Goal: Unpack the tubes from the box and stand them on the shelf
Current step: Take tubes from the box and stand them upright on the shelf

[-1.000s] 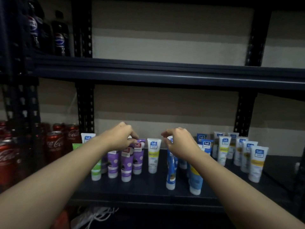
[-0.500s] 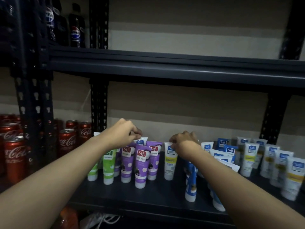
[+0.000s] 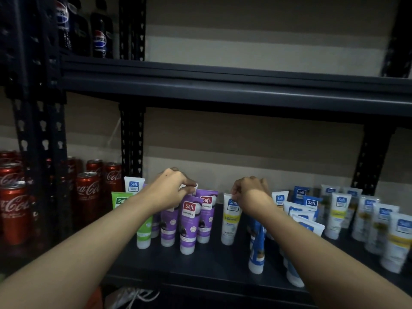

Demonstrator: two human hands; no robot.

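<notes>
Several Safi tubes stand cap-down on the dark shelf (image 3: 214, 262). Purple tubes (image 3: 189, 224) and green tubes (image 3: 143, 233) cluster at the left, a white tube with a yellow band (image 3: 230, 221) stands in the middle, and blue and white tubes (image 3: 341, 217) fill the right. My left hand (image 3: 171, 190) pinches the white top edge of a tube behind the purple ones. Beside the yellow-banded tube, my right hand (image 3: 252, 195) has its fingers curled at the tube's top edge. A blue tube (image 3: 257, 253) stands under my right forearm. No box is in view.
Red Coca-Cola cans (image 3: 87, 197) fill the neighbouring shelf bay on the left, behind a black perforated upright (image 3: 131, 139). Pepsi bottles (image 3: 100, 34) stand on the upper shelf (image 3: 223, 85) at left. White cords (image 3: 131, 295) lie below the shelf.
The view has shifted left and closer, so the tubes sit further right in the frame. Both hands stay at the tube tops; my right hand has moved toward the yellow-banded tube.
</notes>
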